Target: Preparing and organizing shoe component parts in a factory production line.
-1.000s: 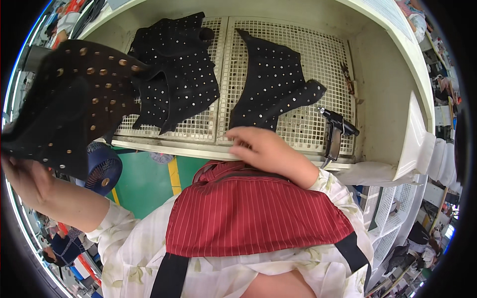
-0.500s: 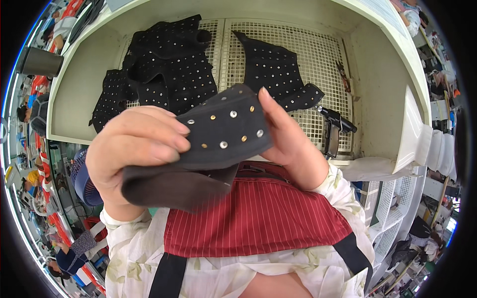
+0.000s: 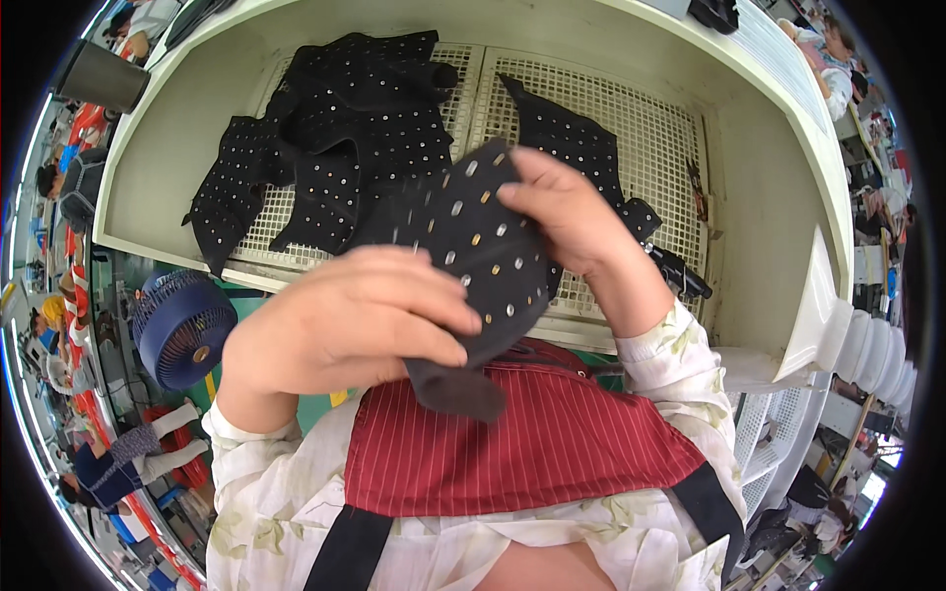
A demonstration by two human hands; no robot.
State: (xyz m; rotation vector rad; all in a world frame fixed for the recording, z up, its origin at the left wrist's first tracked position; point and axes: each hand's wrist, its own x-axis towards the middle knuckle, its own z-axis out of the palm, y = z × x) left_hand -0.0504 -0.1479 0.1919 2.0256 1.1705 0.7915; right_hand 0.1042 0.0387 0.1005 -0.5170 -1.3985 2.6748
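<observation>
Between my hands, in front of the red striped apron, is a piece of black fabric (image 3: 485,258) set with silver and gold studs. Its lower end curls over and shows a plain underside. My left hand (image 3: 355,320) grips its lower left side, fingers laid across the studded face. At its top right corner my right hand (image 3: 567,202) pinches the edge between thumb and fingers. Beyond, a heap of black studded fabric (image 3: 370,123) lies on the grid floor of the booth. Another studded black piece (image 3: 567,128) lies right of it, partly hidden by my right hand.
A pale booth (image 3: 759,197) with raised walls surrounds the grid (image 3: 662,128). A black pistol-shaped tool (image 3: 680,271) lies at its right, near my right wrist. Left of me stands a blue fan (image 3: 182,330); a white ribbed hose (image 3: 867,355) is at the right. Other people work farther off.
The held fabric has turned more upright, showing more of its studded face. My left hand has moved right and slightly down, my right hand slightly right. The view has shifted, revealing more of the fan.
</observation>
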